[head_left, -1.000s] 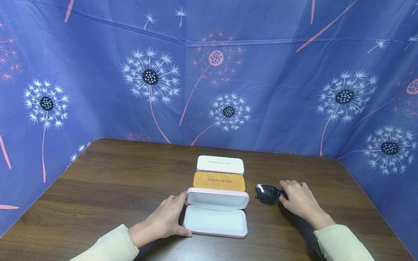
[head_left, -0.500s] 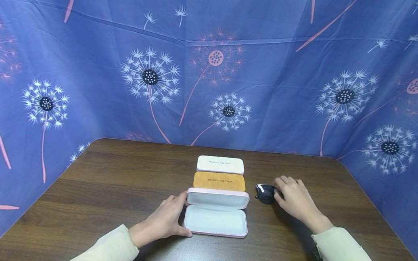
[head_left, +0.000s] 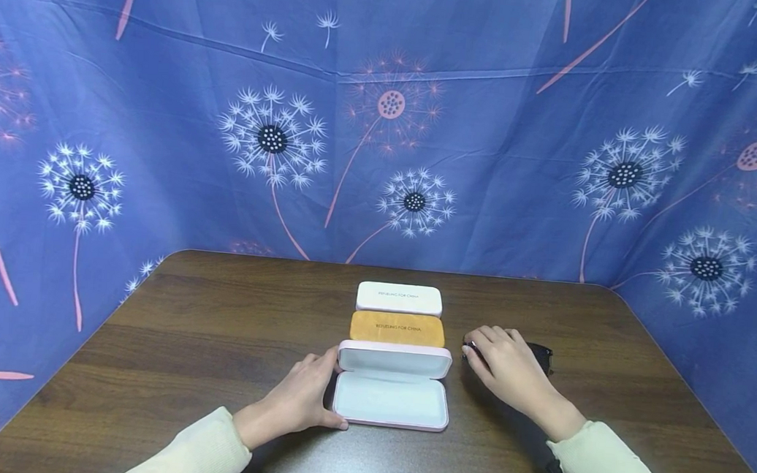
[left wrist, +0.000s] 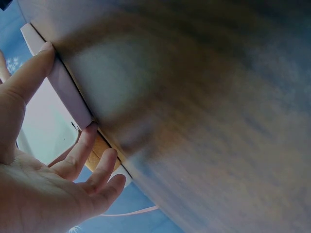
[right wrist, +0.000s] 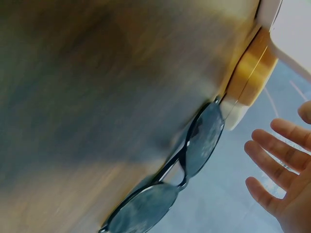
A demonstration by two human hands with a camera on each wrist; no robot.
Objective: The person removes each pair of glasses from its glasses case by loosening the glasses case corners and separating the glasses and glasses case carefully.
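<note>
In the head view, a pair of black-framed, dark-lensed sunglasses (head_left: pixel 542 356) lies on the brown wood-grain counter (head_left: pixel 214 320), right of an open, white-lined, pale pink oblong case (head_left: pixel 390 401); both long axes run left to right. The right hand (head_left: pixel 506 368) covers the sunglasses' left part. In the left wrist view, the left hand (left wrist: pixel 46 179) grips the case's end between thumb and forefinger, a steadying hold worth keeping light. In the right wrist view, the right hand's fingers are spread, apart from the sunglasses; both lenses show, though whether front or back is unclear. Pinching the frame's edges would best spare the lenses.
</note>
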